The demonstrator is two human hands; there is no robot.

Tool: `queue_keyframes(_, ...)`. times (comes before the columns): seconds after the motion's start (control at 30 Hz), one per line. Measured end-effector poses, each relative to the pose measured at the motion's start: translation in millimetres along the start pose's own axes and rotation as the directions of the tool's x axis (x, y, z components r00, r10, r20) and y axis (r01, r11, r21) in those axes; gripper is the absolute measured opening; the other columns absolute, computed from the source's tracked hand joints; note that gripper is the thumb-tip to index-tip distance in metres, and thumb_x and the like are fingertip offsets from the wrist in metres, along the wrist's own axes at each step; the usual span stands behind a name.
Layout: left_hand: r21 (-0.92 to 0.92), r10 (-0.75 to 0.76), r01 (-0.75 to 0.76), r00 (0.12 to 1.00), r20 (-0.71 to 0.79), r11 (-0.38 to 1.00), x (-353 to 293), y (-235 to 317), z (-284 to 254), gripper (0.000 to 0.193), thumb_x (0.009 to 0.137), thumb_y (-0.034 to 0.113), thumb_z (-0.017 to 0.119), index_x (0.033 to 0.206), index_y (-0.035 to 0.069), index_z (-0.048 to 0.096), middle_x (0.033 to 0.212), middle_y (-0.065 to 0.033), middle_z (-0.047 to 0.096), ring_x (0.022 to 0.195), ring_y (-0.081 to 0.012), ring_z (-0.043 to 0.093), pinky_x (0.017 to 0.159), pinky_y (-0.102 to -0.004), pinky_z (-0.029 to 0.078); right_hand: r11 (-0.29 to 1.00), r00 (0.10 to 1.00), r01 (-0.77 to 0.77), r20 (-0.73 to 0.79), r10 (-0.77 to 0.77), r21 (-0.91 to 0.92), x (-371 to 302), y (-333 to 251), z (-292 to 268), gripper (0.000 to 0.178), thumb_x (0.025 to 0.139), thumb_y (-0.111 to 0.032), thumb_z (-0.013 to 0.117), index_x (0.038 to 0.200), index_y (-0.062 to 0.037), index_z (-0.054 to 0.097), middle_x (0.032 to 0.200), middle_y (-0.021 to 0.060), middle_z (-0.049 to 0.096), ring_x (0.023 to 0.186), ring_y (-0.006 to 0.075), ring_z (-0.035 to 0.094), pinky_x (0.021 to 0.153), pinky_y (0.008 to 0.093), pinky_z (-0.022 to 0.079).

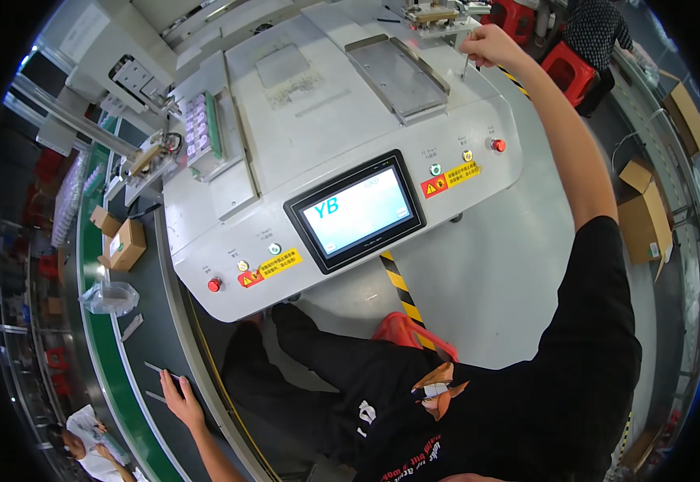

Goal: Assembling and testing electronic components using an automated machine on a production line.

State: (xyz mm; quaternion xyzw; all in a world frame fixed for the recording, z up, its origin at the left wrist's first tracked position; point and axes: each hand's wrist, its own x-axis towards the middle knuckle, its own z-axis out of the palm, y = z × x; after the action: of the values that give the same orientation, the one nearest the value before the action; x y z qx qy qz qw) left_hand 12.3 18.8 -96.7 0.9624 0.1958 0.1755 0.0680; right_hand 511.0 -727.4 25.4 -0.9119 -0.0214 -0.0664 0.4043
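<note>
At the upper right, my right hand (490, 46) is closed in a pinch on a thin metal rod-like tool (466, 67). The tool points down at the white machine top, just right of a shallow metal tray (398, 76); its exact kind is too small to make out. Down at the lower left, my left hand (181, 400) lies with fingers stretched out on the dark conveyor belt (153, 341). Thin light strips (157, 370) show beside its fingertips, and the hand does not appear to grip them.
The white machine carries a lit touchscreen (356, 210) and red buttons (497, 145). On its left stands a green-edged fixture (205, 132) with purple-white pieces. A small carton (125, 245) and a clear plastic bag (110, 297) sit on the belt. A red stool (414, 333) is below.
</note>
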Motion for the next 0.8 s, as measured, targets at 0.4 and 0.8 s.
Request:
queue_keyframes(0.4, -0.011, -0.009, 0.009, 1.0, -0.012, 1.0, 1, 6, -2, 0.045, 0.091, 0.023, 0.052, 0.128, -0.002, 0.048, 0.134, -0.0216, 0.046, 0.125, -0.036, 0.043, 0.104, -0.0403, 0.032, 0.789, 0.973, -0.163, -0.228, 0.031, -0.592, -18, 33, 50, 0.036, 0.075, -0.035, 0.059, 0.09, -0.0028, 0.067, 0.092, 0.0205, 0.066, 0.088, 0.0348, 0.064, 0.075, 0.0424, 0.051)
queue_keyframes(0.8, 0.01, -0.02, 0.02, 1.0, -0.01, 1.0, -5, 0, -4, 0.044, 0.091, 0.022, 0.053, 0.127, -0.003, 0.049, 0.134, -0.0216, 0.045, 0.124, -0.0356, 0.043, 0.104, -0.0403, 0.032, 0.993, 0.991, -0.106, 0.084, 0.101, 0.053, -21, 16, 9, 0.024, 0.074, -0.024, 0.063, 0.062, -0.0052, 0.055, 0.054, -0.0008, 0.051, 0.043, 0.0059, 0.044, 0.039, 0.0214, 0.033)
